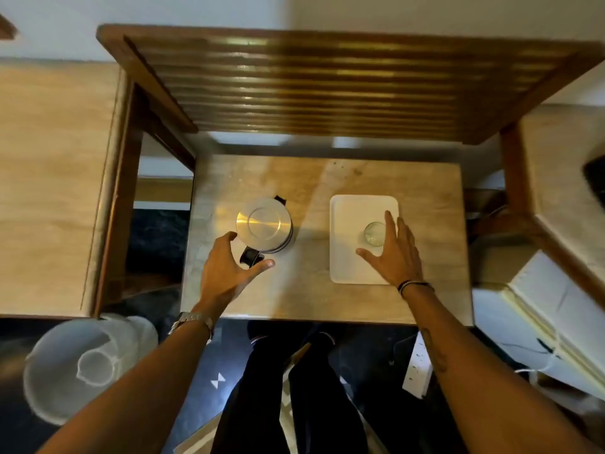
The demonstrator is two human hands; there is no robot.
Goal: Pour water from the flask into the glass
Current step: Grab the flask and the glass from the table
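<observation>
A steel flask (pixel 264 225) with a closed lid and a black handle stands left of centre on the small table (pixel 314 299). My left hand (pixel 226 270) hovers at the handle with fingers spread around it, not closed on it. A clear glass (pixel 374 233) stands upright on a white rectangular tray (pixel 347 221) at the right. My right hand (pixel 394 253) is open beside the glass, thumb on its near side and fingers on its right; whether it touches the glass I cannot tell.
A slatted wooden shelf (pixel 327 83) overhangs the back of the table. A translucent bin (pixel 82 365) stands on the floor at the lower left. A white power strip (pixel 417 368) and cables lie at the lower right. My legs are below the table's front edge.
</observation>
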